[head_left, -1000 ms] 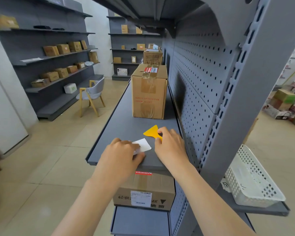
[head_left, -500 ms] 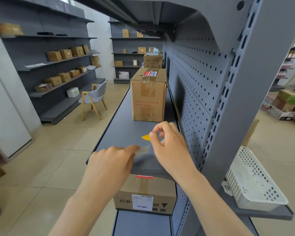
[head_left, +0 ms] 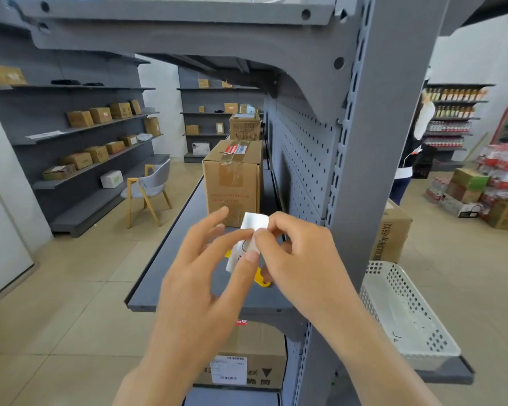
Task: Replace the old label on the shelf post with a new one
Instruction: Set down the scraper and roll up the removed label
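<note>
My left hand (head_left: pixel 206 276) and right hand (head_left: pixel 299 259) pinch a curled white paper label (head_left: pixel 254 222), left of the grey slotted steel shelf post (head_left: pixel 384 159).

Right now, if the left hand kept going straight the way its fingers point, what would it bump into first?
Probably the taped cardboard box standing on the grey shelf; the left hand points toward its lower front, though depth is unclear.

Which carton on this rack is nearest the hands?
The tall taped carton on the same shelf, right behind the white label both hands pinch. The labelled box sits a shelf lower.
</note>
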The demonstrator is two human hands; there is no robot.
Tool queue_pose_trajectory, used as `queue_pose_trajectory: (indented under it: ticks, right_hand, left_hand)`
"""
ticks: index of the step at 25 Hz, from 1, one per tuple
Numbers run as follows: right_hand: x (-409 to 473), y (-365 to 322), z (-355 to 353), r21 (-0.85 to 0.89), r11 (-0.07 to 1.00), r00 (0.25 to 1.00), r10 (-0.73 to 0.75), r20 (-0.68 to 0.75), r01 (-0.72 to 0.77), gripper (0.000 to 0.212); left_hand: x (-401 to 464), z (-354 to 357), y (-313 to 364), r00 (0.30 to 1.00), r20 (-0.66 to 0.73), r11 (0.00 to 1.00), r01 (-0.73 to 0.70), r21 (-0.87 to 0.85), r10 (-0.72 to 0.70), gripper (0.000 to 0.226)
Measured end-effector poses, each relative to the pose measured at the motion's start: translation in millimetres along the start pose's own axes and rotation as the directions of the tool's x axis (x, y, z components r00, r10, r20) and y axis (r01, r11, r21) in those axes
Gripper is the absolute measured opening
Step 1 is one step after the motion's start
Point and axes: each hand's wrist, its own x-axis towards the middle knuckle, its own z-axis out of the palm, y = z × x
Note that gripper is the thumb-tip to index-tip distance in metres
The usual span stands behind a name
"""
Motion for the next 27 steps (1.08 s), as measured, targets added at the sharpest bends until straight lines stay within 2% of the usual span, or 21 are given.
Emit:
queue_pose_trajectory:
  ticks: [2, 4, 5, 7, 9, 10, 13, 15, 17, 18, 20, 21, 22, 24, 27]
  right_hand:
    - [-5, -4, -8, -0.027, 1.000, 0.999, -0.007, 0.046, 0.009, 0.034]
    - [-8, -6, -16, -0.049, 0.998, 0.997, -0.024, 0.076, 0.028, 0.035]
    - [-8, -6, -19, -0.020, 0.999, 0.997, -0.035, 0.067, 0.036, 0.032]
    - [-8, -7, -25, 0.164, 0.986, 0.997, 0.000, 0.081, -0.013, 0.024]
    - [-9, -7, -29, 0.302, 0.948, 0.986, 0.050, 0.159, -0.096, 0.036]
    - [-10, -6, -29, 0.306, 0.947, 0.986, 0.053, 0.158, -0.100, 0.036]
    - [-8, -1, -31, 0.251, 0.967, 0.999, 0.029, 0.025, -0.034, 0.017]
    - [-8, 1, -32, 0.275, 0.961, 0.999, 0.035, -0.023, -0.028, 0.014]
    - [-9, 1, -34, 0.304, 0.952, 0.998, 0.045, -0.048, -0.029, 0.015]
    - [-9, 0, -35, 0.309, 0.951, 0.997, 0.043, -0.056, -0.024, 0.016]
    - [-10, -1, -35, 0.304, 0.953, 0.998, 0.032, -0.060, -0.012, 0.017]
    - [-9, -1, -36, 0.305, 0.952, 0.998, 0.024, -0.058, -0.006, 0.016]
    - [-9, -1, -36, 0.317, 0.948, 0.998, 0.018, -0.056, 0.000, 0.015]
    - [-9, 0, -38, 0.367, 0.930, 0.999, 0.011, -0.045, 0.006, 0.015]
    - [-11, 0, -41, 0.414, 0.910, 1.000, 0.005, -0.012, 0.000, 0.017]
  left_hand:
    - [7, -2, 11, 0.979, 0.043, 0.923, 0.202, -0.329, -0.199, 0.027]
    - [15, -6, 17, 0.934, 0.165, 0.774, 0.356, -0.523, -0.318, 0.045]
    - [19, -8, 22, 0.919, 0.206, 0.714, 0.390, -0.581, -0.335, 0.048]
    - [21, -6, 29, 0.921, 0.168, 0.648, 0.369, -0.667, -0.351, 0.047]
    - [27, -2, 33, 0.920, 0.064, 0.599, 0.304, -0.741, -0.388, 0.048]
    - [28, 1, 34, 0.911, 0.028, 0.577, 0.285, -0.765, -0.412, 0.048]
    - [29, 7, 38, 0.898, 0.004, 0.536, 0.266, -0.801, -0.440, 0.049]
    - [25, 8, 38, 0.900, 0.021, 0.547, 0.283, -0.788, -0.436, 0.051]
    - [20, 10, 39, 0.912, 0.002, 0.618, 0.279, -0.735, -0.410, 0.052]
    - [18, 11, 38, 0.932, -0.042, 0.707, 0.245, -0.663, -0.361, 0.051]
    - [14, 11, 36, 0.973, -0.154, 0.904, 0.095, -0.417, -0.173, 0.045]
    - [12, 11, 36, 0.979, -0.195, 0.954, 0.004, -0.300, -0.065, 0.037]
    - [11, 11, 36, 0.978, -0.209, 0.973, -0.063, -0.221, 0.016, 0.028]
    - [9, 12, 36, 0.977, -0.199, 0.982, -0.106, -0.160, 0.073, 0.019]
    - [8, 12, 35, 0.985, -0.169, 0.965, -0.079, -0.248, 0.037, 0.019]
